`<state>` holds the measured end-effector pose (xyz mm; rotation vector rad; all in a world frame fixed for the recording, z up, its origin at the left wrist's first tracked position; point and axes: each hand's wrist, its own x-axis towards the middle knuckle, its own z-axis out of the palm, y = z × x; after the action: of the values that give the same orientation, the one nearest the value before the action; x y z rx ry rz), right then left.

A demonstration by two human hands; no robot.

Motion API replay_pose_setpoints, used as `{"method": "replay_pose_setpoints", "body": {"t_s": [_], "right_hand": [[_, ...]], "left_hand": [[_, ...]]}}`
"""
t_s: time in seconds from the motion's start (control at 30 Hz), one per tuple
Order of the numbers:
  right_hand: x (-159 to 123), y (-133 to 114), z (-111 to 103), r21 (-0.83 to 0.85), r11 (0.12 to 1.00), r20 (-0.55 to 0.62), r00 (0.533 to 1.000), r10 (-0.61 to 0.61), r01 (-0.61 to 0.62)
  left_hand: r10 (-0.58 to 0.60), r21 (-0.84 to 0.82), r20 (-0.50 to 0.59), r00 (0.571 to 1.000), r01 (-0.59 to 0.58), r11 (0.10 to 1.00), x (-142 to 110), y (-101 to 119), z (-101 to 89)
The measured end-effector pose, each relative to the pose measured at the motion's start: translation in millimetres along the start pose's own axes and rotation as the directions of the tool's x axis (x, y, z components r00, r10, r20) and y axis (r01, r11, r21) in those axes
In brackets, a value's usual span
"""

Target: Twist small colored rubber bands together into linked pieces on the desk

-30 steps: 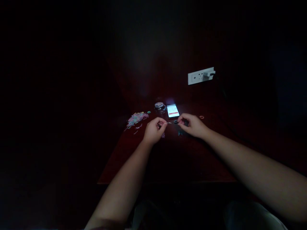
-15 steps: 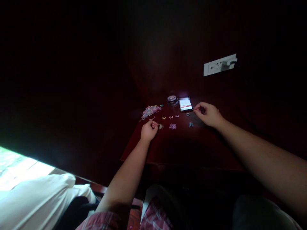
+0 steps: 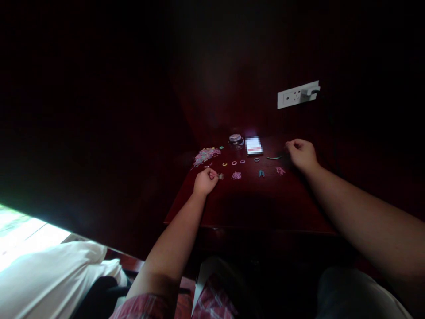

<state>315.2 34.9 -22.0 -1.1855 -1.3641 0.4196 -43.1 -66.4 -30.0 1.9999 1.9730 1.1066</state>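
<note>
My left hand (image 3: 206,180) rests on the table with its fingers curled together, right beside a small heap of yellowish-green bands (image 3: 221,176). What it holds, if anything, is hidden. On the right, my right hand (image 3: 301,154) hovers with thumb and finger pinched together; anything between them is too dark to make out. A thin green strip (image 3: 274,157) lies just left of its fingertips. Small heaps of lilac bands (image 3: 236,176), teal bands (image 3: 261,173) and pink bands (image 3: 280,170) sit in a row. Behind them are a yellow ring (image 3: 225,164), pink ring (image 3: 234,163), purple ring (image 3: 242,161) and grey-blue ring (image 3: 256,160).
A large mixed pile of coloured bands (image 3: 206,156) covers the table's left back part. A round clear container (image 3: 236,140) and a lit phone (image 3: 254,145) stand at the back. A wall socket (image 3: 298,94) holds a plug. Someone's white-clothed leg (image 3: 56,279) shows lower left.
My right hand has moved right, away from the phone's corner, uncovering the green strip and the pink heap. My left hand has stayed in place. The view has shifted slightly.
</note>
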Motion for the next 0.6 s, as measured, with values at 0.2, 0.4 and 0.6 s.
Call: {"method": "replay_pose_setpoints", "body": {"t_s": [0.2,0.4,0.6], "right_hand": [[-2.1,1.8,1.3,0.003,1.000,0.018,1.000,0.010,-0.010],[-1.0,4.0,1.0,-0.012,0.999,0.027,0.999,0.043,-0.043],[-1.0,4.3,2.0,-0.027,0.999,0.026,0.999,0.042,-0.042]], "left_hand": [[0.023,-0.015,0.028,0.999,-0.023,1.000,-1.2,-1.1,2.5],[0.102,-0.004,-0.025,0.994,-0.103,0.995,0.5,-4.9,0.8],[0.293,0.075,0.128,0.948,-0.304,0.950,2.0,-4.5,2.1]]}}
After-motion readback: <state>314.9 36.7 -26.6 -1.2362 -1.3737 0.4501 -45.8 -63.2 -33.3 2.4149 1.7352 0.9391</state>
